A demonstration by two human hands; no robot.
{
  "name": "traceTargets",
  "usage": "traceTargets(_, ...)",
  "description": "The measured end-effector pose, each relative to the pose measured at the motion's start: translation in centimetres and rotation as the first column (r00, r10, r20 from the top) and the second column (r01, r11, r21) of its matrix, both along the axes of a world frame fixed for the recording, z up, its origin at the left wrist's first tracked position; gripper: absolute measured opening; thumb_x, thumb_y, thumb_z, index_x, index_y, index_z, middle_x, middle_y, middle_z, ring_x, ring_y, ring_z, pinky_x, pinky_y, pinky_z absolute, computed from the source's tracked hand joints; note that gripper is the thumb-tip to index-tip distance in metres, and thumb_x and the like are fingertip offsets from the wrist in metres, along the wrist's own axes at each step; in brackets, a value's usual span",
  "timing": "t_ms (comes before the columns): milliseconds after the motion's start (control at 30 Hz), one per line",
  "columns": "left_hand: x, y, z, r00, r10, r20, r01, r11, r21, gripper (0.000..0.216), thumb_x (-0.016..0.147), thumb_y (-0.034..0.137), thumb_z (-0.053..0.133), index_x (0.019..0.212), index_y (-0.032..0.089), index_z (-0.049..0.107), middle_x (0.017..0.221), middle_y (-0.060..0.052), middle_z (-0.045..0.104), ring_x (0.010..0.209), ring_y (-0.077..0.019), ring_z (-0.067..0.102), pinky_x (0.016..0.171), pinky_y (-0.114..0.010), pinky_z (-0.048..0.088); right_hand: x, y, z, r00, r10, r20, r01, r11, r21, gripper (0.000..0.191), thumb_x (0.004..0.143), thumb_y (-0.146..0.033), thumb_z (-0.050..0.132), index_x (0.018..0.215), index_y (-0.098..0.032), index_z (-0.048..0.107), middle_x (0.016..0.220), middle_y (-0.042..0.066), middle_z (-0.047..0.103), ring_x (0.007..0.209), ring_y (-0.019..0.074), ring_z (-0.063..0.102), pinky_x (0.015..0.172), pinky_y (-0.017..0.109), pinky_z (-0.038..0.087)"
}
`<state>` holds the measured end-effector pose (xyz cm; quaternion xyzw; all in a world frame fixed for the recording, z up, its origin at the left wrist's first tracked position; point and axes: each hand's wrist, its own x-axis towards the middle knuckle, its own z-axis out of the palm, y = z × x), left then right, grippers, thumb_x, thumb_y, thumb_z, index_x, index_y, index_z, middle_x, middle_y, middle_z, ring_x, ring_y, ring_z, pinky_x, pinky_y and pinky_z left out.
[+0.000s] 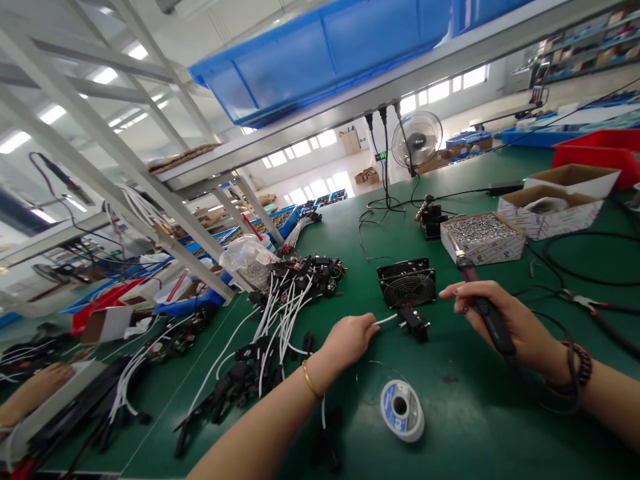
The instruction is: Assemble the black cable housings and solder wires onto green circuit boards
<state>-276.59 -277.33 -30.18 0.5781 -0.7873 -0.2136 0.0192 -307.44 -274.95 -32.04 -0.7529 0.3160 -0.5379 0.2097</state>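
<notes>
My left hand (350, 341) is closed on a white cable (386, 321), pinching it near a small black connector part (414, 323) on the green bench. In my right hand (505, 320) is a soldering iron (487, 313) with a black and red handle, its tip end pointing up and away toward a box of small metal parts. Just behind the connector part stands a small black fan (407, 283). A spool of solder wire (403, 410) sits in front, with a thin strand coming off it near my left hand.
Bundles of white cables with black ends (285, 313) lie to the left. At the right are a carton of small metal parts (483, 237), white cartons (550, 210), pliers (583, 301) and a loose black cord. A shelf with a blue bin (325, 60) hangs overhead. Another person's hand (47, 383) is far left.
</notes>
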Motion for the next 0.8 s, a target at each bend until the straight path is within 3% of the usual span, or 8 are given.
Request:
traceTargets(133,3.5,0.9,1.1,0.966,0.112,-0.232,-0.059,0.974,0.220,0.039,0.098,0.049,0.042,0.083,0.020,0.064,0.075,-0.007,0.072,0.073,-0.0227,0.068,0.070,-0.033,0.053,0.0,-0.2,0.0,1.000,-0.006,0.015,0.007,1.000,-0.012,0.028,0.097,-0.017,0.057,0.123,-0.028,0.060,0.113,0.008,0.075,0.086,0.0200,0.073,0.080,0.035,0.062)
traceTargets(233,6.4,1.6,2.4,0.878,0.232,-0.418,-0.088,0.938,0.336,0.043,0.099,0.058,0.033,0.082,0.022,0.050,0.106,-0.015,0.078,0.096,-0.0241,0.075,0.079,-0.035,0.060,0.1,-0.3,-0.2,1.000,-0.004,0.002,0.004,1.000,-0.015,0.031,0.098,-0.016,0.056,0.126,-0.030,0.058,0.115,0.006,0.074,0.088,0.0187,0.072,0.082,0.034,0.061)
traceTargets(300,7.3,1.5,2.4,0.809,0.289,-0.512,-0.113,0.931,0.347,0.042,0.099,0.060,0.031,0.082,0.023,0.041,0.134,-0.018,0.070,0.115,-0.0256,0.072,0.093,-0.040,0.059,0.3,-0.2,-0.5,1.000,0.009,-0.017,-0.009,1.000,-0.015,0.032,0.099,-0.016,0.055,0.128,-0.030,0.056,0.116,0.006,0.073,0.090,0.0178,0.072,0.084,0.033,0.061)
traceTargets(433,6.6,-0.5,0.6,0.740,0.283,-0.610,-0.146,0.953,0.265,0.041,0.098,0.061,0.034,0.085,0.022,0.043,0.143,-0.022,0.064,0.129,-0.0274,0.065,0.107,-0.044,0.052,0.5,-0.1,-0.7,0.998,0.024,-0.058,-0.026,0.999,-0.025,0.031,0.100,-0.018,0.053,0.128,-0.031,0.056,0.111,0.004,0.072,0.091,0.0171,0.073,0.082,0.029,0.062)
traceTargets(567,4.4,-3.2,-0.8,0.788,0.173,-0.590,-0.134,0.985,0.109,0.043,0.100,0.056,0.039,0.083,0.020,0.055,0.138,-0.015,0.067,0.134,-0.0244,0.059,0.116,-0.038,0.042,0.4,-0.2,-0.7,0.998,-0.021,-0.059,0.018,0.999,-0.040,0.027,0.100,-0.026,0.056,0.127,-0.032,0.058,0.112,0.004,0.074,0.085,0.0178,0.074,0.079,0.029,0.064)
traceTargets(700,3.4,-4.4,-0.4,0.890,0.150,-0.431,-0.157,0.987,0.020,0.039,0.097,0.052,0.057,0.081,0.018,0.067,0.100,-0.006,0.076,0.103,-0.0220,0.069,0.104,-0.038,0.049,0.2,-0.4,-0.9,0.996,-0.069,-0.047,0.067,0.997,-0.042,0.025,0.100,-0.032,0.058,0.124,-0.035,0.059,0.107,0.003,0.075,0.081,0.0186,0.075,0.076,0.029,0.065)
traceTargets(767,4.6,-5.1,0.4,0.904,0.244,-0.351,-0.283,0.957,-0.061,0.035,0.097,0.049,0.061,0.087,0.017,0.069,0.091,-0.005,0.073,0.093,-0.0216,0.068,0.098,-0.042,0.052,0.1,-0.3,-1.1,0.996,-0.073,-0.045,0.072,0.997,-0.030,0.025,0.100,-0.032,0.056,0.125,-0.035,0.060,0.106,0.004,0.075,0.082,0.0191,0.075,0.077,0.029,0.065)
traceTargets(800,5.7,-5.5,1.0,0.891,0.317,-0.326,-0.373,0.920,-0.124,0.032,0.098,0.047,0.062,0.093,0.016,0.069,0.096,-0.006,0.072,0.096,-0.0221,0.067,0.098,-0.044,0.051,0.1,-0.3,-1.2,0.997,-0.072,-0.042,0.071,0.997,-0.025,0.025,0.100,-0.032,0.056,0.125,-0.035,0.061,0.106,0.005,0.075,0.082,0.0195,0.075,0.077,0.030,0.065)
